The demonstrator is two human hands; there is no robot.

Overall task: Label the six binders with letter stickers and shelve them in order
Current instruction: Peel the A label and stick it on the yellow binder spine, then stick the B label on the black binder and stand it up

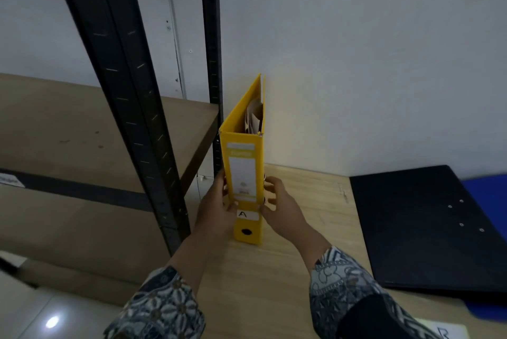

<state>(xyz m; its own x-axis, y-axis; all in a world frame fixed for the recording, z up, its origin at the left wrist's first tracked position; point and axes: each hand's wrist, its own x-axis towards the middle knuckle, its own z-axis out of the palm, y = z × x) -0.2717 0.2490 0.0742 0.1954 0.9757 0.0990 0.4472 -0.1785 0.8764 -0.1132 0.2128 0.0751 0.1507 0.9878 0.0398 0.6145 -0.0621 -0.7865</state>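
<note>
At the far left stands the dark metal shelving unit (131,108), its brown shelf board (82,130) bare where it shows, and that is probably where the binders are meant to end up. Just beside its rear post, the left hand (216,209) wraps the left edge of the yellow lever-arch binder (242,171), thumb on the spine. The forearm reaches forward in a patterned sleeve. The binder stands upright on the pale wooden table (274,283), spine toward the person. That seems to be so the "A" sticker (247,214) low on the spine can be read and checked. The right hand (282,209) mirrors the left, fingers curled against the right cover, thumb by the sticker. The two hands are apart and clamp the binder between them, likely steadying it for a lift across to the shelf. Further right, well apart, a black binder (428,226) lies flat over a blue one (485,196). A white letter sheet (444,331) shows at the lower edge.
</note>
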